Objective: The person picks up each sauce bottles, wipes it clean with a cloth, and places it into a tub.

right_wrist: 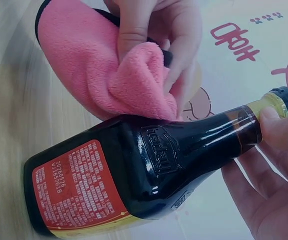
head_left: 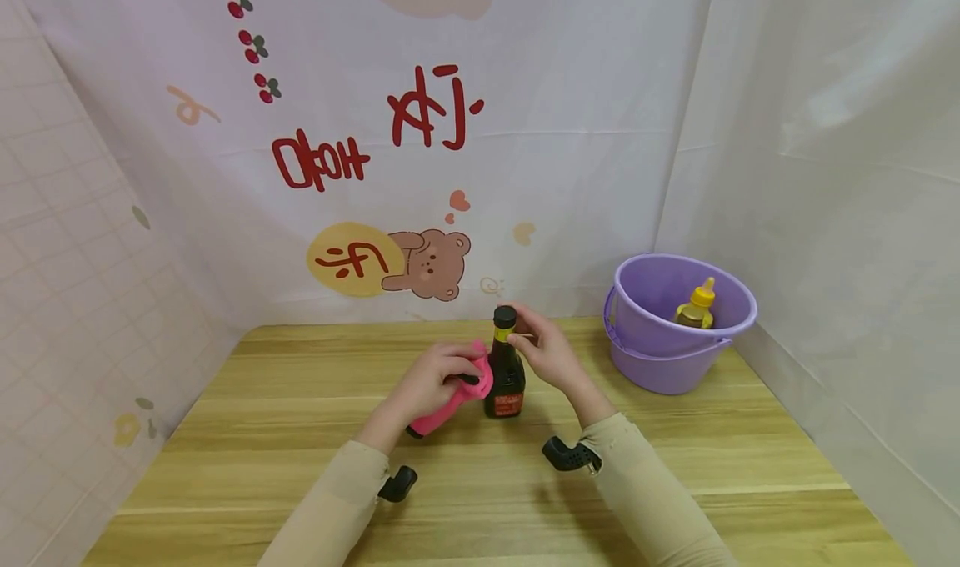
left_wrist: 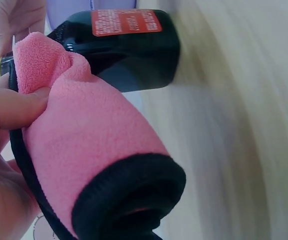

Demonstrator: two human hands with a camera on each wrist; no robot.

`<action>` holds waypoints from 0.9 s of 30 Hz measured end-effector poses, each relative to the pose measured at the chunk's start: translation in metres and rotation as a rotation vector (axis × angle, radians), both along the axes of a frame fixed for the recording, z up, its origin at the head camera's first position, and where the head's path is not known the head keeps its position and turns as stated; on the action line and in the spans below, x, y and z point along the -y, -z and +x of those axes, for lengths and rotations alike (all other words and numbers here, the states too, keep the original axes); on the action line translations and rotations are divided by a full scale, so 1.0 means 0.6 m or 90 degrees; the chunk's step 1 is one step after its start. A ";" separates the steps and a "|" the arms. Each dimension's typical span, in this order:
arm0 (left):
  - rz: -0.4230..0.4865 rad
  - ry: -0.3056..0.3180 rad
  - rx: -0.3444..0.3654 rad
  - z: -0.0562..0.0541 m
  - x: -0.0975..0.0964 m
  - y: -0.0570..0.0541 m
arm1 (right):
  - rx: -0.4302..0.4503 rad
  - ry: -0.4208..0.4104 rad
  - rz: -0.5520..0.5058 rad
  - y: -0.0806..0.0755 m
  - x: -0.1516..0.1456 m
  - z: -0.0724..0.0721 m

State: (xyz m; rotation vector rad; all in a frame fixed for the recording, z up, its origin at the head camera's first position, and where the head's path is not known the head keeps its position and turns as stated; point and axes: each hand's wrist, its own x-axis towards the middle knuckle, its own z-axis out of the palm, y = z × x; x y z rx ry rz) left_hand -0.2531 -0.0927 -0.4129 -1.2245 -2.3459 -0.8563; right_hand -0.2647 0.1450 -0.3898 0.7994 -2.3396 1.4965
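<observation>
A dark sauce bottle (head_left: 506, 375) with a black cap and a red label stands on the table. My right hand (head_left: 550, 352) pinches its neck just below the cap, thumb on the yellow band. My left hand (head_left: 437, 377) grips a pink cloth (left_wrist: 91, 110) with black edging, bunched between thumb and fingers. In the right wrist view the cloth (right_wrist: 96, 60) meets the bottle's shoulder, and the bottle's red label (right_wrist: 79, 185) faces that camera. Part of the left fingers is hidden behind the cloth.
To the right at the back stands a purple bucket (head_left: 660, 358) with its handle hanging down. Inside it is a bottle with a yellow cap (head_left: 702, 294). White printed curtains (head_left: 570, 175) enclose the wooden table (head_left: 480, 500) at the back and sides.
</observation>
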 end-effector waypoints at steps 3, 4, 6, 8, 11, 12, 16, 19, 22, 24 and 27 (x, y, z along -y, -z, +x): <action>0.008 0.003 0.006 0.002 0.002 0.004 | -0.002 0.002 0.001 0.001 0.000 0.001; 0.009 0.003 0.008 0.002 0.003 0.006 | -0.003 0.001 0.000 0.001 0.001 0.001; 0.014 0.004 0.011 0.003 0.004 0.008 | -0.004 0.002 0.001 0.002 0.001 0.001; 0.018 0.007 0.007 0.002 0.006 0.011 | -0.005 0.002 0.000 0.003 0.002 0.000; 0.023 0.013 -0.007 0.001 0.007 0.017 | -0.007 0.007 0.002 0.002 0.005 0.001; 0.024 0.012 -0.009 0.000 0.007 0.019 | -0.008 0.008 0.003 0.001 0.006 0.002; 0.022 0.002 0.005 0.002 0.009 0.024 | -0.008 0.009 0.010 -0.019 0.012 0.021; 0.016 -0.003 0.011 0.003 0.011 0.028 | -0.008 0.008 0.014 -0.039 0.016 0.039; 0.008 0.007 0.005 0.004 0.012 0.033 | -0.008 0.006 0.013 -0.049 0.017 0.049; -0.005 0.011 0.004 0.005 0.012 0.036 | -0.009 0.005 0.009 -0.050 0.017 0.050; -0.030 0.006 0.011 0.006 0.012 0.039 | -0.008 0.003 0.001 -0.049 0.017 0.049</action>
